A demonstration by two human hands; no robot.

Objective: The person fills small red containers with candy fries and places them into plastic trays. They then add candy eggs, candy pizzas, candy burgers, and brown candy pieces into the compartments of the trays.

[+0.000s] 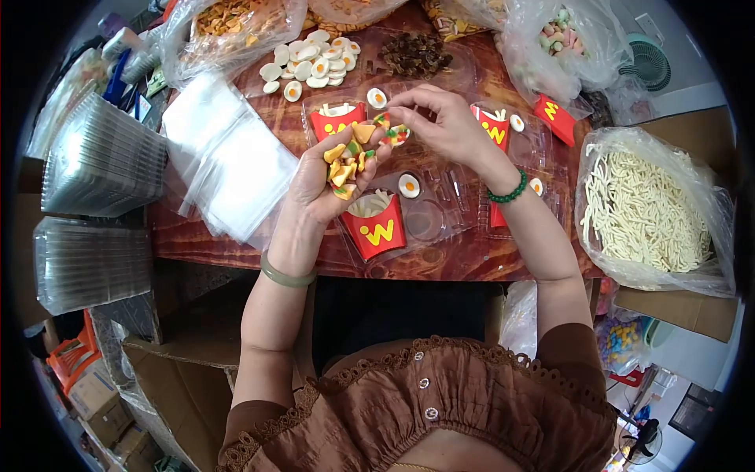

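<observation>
While the left hand (pixel 326 177) cups a heap of small candies (pixel 346 161) above the clear tray (pixel 429 216), the right hand (pixel 444 122) pinches what looks like one candy piece (pixel 395 134) beside it; bags crowd the table (pixel 236 244) edges.

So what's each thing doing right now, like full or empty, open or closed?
left hand: cupped, full of pizza candies
right hand: pinching one candy
red fry box: filled, upright
clear tray: open, part filled
noodle candy bag: open, full
stacked trays: nested, empty
</observation>
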